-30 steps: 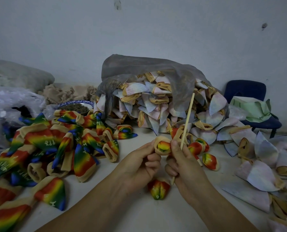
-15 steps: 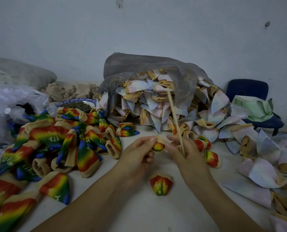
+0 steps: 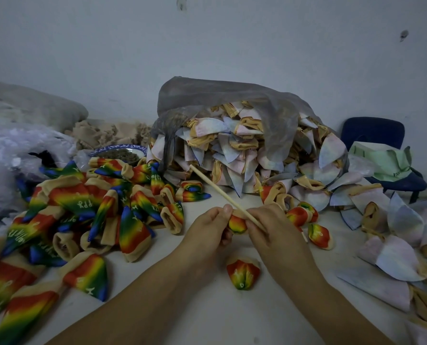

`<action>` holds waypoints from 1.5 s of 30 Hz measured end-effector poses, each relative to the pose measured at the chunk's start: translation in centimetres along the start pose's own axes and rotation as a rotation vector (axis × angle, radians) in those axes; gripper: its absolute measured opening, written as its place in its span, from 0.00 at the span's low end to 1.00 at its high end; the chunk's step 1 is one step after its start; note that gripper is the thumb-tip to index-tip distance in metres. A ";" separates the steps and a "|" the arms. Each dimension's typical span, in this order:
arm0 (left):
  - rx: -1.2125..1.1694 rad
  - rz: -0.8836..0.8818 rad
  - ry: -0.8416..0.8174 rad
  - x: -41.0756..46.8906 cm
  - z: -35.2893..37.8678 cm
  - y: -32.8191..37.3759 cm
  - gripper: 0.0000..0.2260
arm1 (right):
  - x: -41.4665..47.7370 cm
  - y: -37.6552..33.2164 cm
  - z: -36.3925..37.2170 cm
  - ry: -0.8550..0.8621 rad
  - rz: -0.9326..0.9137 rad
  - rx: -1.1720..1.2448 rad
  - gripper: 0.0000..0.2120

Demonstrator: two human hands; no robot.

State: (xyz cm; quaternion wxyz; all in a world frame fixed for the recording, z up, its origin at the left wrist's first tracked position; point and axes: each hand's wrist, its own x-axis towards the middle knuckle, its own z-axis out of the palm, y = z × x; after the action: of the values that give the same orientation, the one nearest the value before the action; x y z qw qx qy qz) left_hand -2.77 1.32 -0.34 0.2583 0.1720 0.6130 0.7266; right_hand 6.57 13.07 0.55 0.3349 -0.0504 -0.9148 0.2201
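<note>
1. We pinch a small rainbow fabric piece [image 3: 237,224] between the thumb and fingers of our left hand [image 3: 207,227]. It is held just above the white table [image 3: 207,317], between our two hands.
2. Our right hand [image 3: 272,227] grips a thin wooden stick [image 3: 214,188] with curled fingers. The stick slants up and to the left and touches the top of the piece as it crosses.
3. A second rainbow piece [image 3: 243,273] lies on the table near our wrists, apart from them.
4. A heap of rainbow cones [image 3: 83,207] lies at the left. Behind our hands, a grey bag [image 3: 232,100] spills pale pieces.
</note>
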 end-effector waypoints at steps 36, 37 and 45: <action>-0.590 -0.267 -0.253 -0.4 0.5 1.4 0.18 | 0.3 -0.4 -1.0 -0.295 0.726 1.551 0.21; -0.601 -0.266 -0.245 -0.5 0.4 1.3 0.15 | 0.2 -0.3 -1.0 -0.279 0.736 1.539 0.21; -0.242 -0.080 -0.149 -0.7 0.1 0.7 0.12 | 0.3 0.5 -1.1 -0.090 0.794 1.473 0.09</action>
State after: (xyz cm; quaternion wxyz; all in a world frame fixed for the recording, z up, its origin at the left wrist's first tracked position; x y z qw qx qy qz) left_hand -2.27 0.93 0.39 0.3506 0.1685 0.5064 0.7696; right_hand 7.01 13.99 1.24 0.1431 -0.1286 -0.4639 0.8647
